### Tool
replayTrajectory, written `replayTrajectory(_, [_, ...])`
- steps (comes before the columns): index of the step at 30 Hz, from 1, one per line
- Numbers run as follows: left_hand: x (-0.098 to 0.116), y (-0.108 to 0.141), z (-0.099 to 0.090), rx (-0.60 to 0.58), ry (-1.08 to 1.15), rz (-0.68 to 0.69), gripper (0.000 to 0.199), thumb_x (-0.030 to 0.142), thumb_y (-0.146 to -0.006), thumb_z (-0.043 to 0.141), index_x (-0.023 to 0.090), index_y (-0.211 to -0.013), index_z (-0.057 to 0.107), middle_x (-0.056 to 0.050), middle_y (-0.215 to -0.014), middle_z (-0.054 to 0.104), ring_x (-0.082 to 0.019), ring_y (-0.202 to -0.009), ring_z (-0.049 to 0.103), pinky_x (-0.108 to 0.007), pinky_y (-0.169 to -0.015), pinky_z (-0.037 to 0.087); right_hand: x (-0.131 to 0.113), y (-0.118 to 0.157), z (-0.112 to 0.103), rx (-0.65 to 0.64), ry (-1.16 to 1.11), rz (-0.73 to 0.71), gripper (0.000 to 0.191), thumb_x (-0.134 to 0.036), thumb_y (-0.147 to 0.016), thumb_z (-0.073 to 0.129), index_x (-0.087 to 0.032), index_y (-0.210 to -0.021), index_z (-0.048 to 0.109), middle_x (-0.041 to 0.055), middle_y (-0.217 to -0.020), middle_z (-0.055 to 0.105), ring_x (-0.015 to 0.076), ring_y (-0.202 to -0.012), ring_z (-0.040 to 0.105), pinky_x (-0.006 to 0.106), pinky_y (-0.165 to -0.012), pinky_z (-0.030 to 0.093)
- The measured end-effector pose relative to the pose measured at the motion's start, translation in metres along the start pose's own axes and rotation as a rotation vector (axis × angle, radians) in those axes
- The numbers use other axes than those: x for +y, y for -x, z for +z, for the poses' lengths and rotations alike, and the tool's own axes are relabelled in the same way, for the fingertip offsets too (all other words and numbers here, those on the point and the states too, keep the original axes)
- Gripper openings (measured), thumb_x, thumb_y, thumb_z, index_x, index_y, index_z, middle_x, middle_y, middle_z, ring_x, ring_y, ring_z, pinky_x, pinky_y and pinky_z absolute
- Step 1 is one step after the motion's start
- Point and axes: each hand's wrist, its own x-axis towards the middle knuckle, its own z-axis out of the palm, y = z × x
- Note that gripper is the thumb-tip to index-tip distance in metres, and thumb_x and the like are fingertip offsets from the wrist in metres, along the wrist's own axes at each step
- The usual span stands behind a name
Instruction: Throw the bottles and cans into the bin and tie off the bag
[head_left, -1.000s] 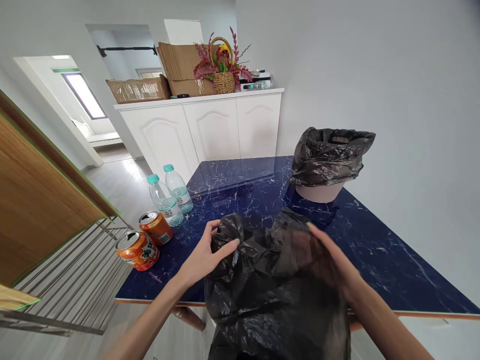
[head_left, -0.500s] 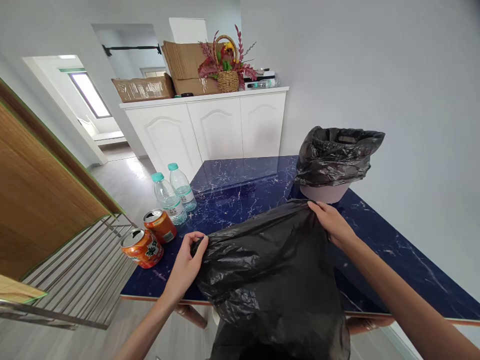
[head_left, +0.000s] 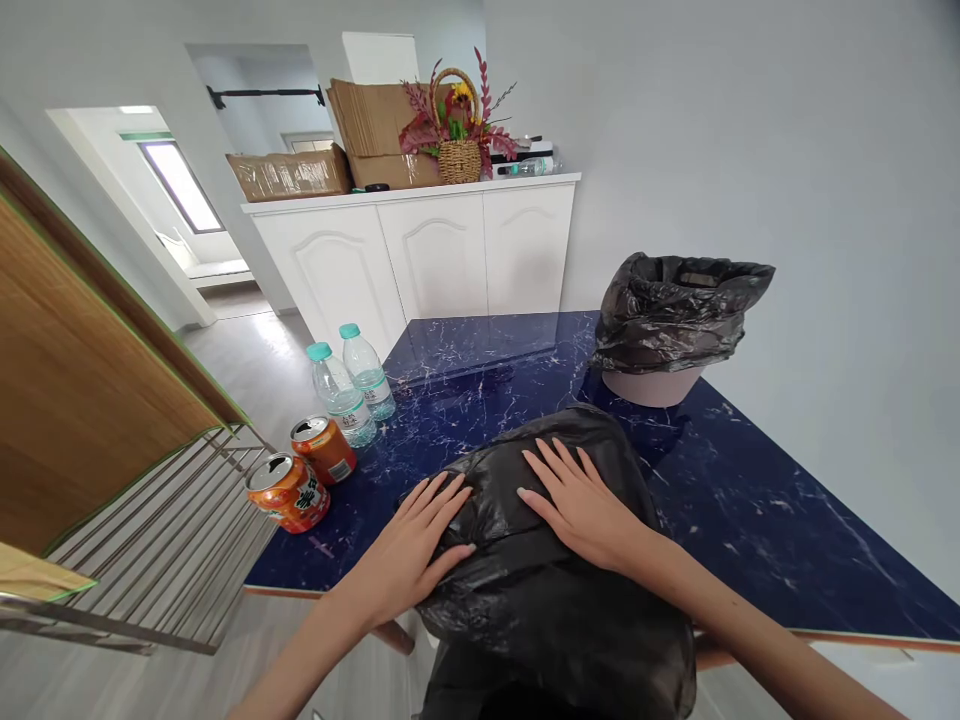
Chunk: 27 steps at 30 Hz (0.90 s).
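A black plastic garbage bag (head_left: pixel 517 590) lies over the near edge of the dark blue marble-patterned table (head_left: pixel 465 390) and hangs down in front of it. On the bag's left part rests my left hand (head_left: pixel 416 550), palm down with fingers spread. My right hand (head_left: pixel 574 500) presses flat on the bag's upper right part, its fingers apart too. Behind the bag, at the table's far right, stands a pale pinkish bin (head_left: pixel 652 388) lined with another black bag (head_left: pixel 675 315) folded over its rim.
Two orange drink cans (head_left: pixel 289 492) stand open on the table's left edge. Behind them are two clear water bottles (head_left: pixel 343 395) with teal caps. Farther back, a white cabinet (head_left: pixel 435 250) carries cardboard boxes (head_left: pixel 289 175) and a flower basket (head_left: pixel 459 160). A metal rack (head_left: pixel 165 540) is at left.
Both hands have let go of the bag's upper edge and now lie flat on it, closer together. The bag's top part has come down onto the table.
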Motion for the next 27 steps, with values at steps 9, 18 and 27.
replayTrajectory(9, [-0.036, -0.006, 0.027, 0.016, -0.143, -0.143, 0.076, 0.064, -0.109, 0.041, 0.024, -0.171, 0.027, -0.009, -0.177, 0.028, -0.033, -0.165, 0.021, -0.056, -0.133, 0.023, 0.003, 0.036, -0.016, 0.041, 0.0, -0.071, 0.074, -0.063, -0.11, 0.035, -0.023, -0.172, 0.028, 0.0082, -0.179, 0.017, 0.0319, -0.166, 0.009, 0.059, -0.134, 0.018])
replayTrajectory(18, [-0.067, -0.011, 0.036, 0.072, -0.18, -0.265, 0.077, 0.068, -0.107, 0.038, 0.026, -0.171, 0.028, -0.007, -0.177, 0.028, -0.034, -0.165, 0.023, -0.056, -0.132, 0.024, -0.016, 0.111, 0.004, 0.036, 0.169, -0.405, 0.108, -0.017, -0.09, 0.072, -0.026, -0.174, 0.005, 0.0099, -0.178, 0.019, 0.0406, -0.163, 0.019, 0.067, -0.132, 0.023])
replayTrajectory(27, [-0.038, 0.032, -0.007, -0.007, -0.019, -0.103, 0.071, 0.051, -0.111, 0.045, 0.033, -0.173, 0.015, -0.006, -0.179, 0.022, -0.031, -0.166, 0.019, -0.057, -0.133, 0.023, 0.031, 0.132, -0.032, -0.125, 0.004, -0.344, 0.084, 0.0, -0.092, 0.043, -0.041, -0.166, 0.04, -0.0058, -0.165, 0.047, 0.0245, -0.15, 0.051, 0.045, -0.121, 0.05])
